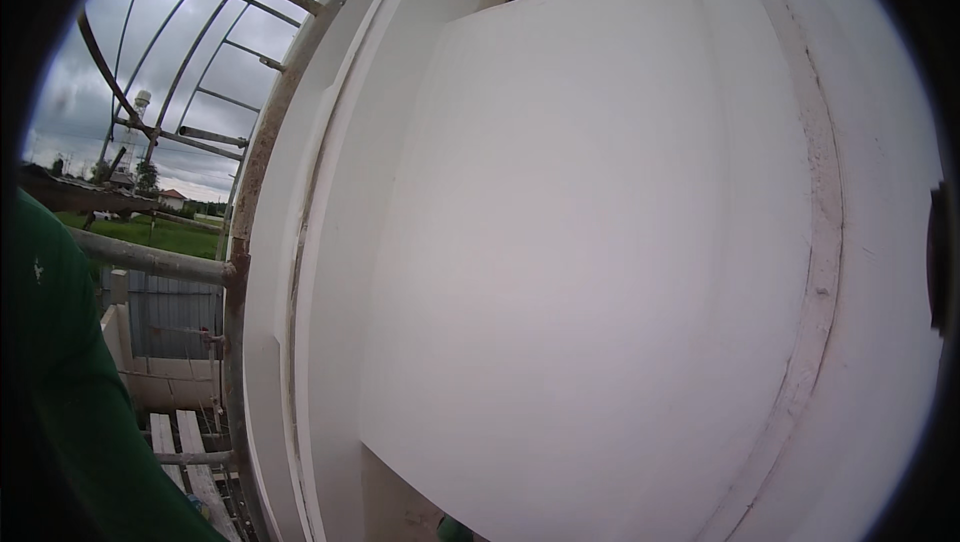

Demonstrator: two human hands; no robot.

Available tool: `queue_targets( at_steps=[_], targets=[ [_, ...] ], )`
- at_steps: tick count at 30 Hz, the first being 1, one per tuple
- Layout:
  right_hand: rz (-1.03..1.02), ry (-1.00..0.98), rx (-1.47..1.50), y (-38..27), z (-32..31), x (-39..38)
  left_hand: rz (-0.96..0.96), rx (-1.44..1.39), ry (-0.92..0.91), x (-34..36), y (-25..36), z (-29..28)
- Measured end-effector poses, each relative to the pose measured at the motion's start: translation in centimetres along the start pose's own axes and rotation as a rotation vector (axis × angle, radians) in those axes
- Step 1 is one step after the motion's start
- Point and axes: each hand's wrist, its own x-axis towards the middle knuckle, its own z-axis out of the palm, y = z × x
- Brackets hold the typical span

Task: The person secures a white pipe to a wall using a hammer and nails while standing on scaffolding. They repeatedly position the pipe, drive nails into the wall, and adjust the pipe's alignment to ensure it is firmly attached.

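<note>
- A large white foam board (560, 252) fills the middle of the view, smooth and matte, with a straight top edge and a lower edge that slants down to the right.
- The board stands upright against a white wall (880, 242), inside a recess framed by white strips; the fisheye lens bends its edges outward.
- A rough grey-white seam (825, 242) runs down the wall to the right of the board, crusted and uneven like dried mortar or adhesive.
- Left of the board, several narrow white edges (300, 272) lie in layers, with thin dark lines between them.
- A rusty metal scaffold pole (240, 272) stands just beside those edges, pitted and brown, and a horizontal tube (150, 260) joins it from the left.
- Curved metal bars (190, 32) arch above against a grey cloudy sky.
- A green sleeve (70, 392) of soft fabric comes in from the lower left edge; it ends out of view.
- A small green patch (455, 530) shows at the bottom edge under the board; what it is cannot be told.
- Neither of the hands is in the picture, so whether they are open or closed cannot be told.
- Wooden planks (185, 462), pale and weathered, lie below the scaffold, with a grey corrugated fence (170, 312) and green grass (160, 234) beyond.
</note>
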Motion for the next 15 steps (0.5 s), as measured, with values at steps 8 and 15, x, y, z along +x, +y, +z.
queue_targets(
  at_steps=[8, 15],
  targets=[
    [0.093, 0.082, 0.064, 0.0, 1.5, 0.7, -0.019, 0.058, -0.017, -0.5, -0.1, 2.1],
    [0.125, 0.227, 0.231, -0.1, 3.0, -0.1, 0.020, 0.211, -0.031, -1.3, 0.8, 0.7]
  ],
)
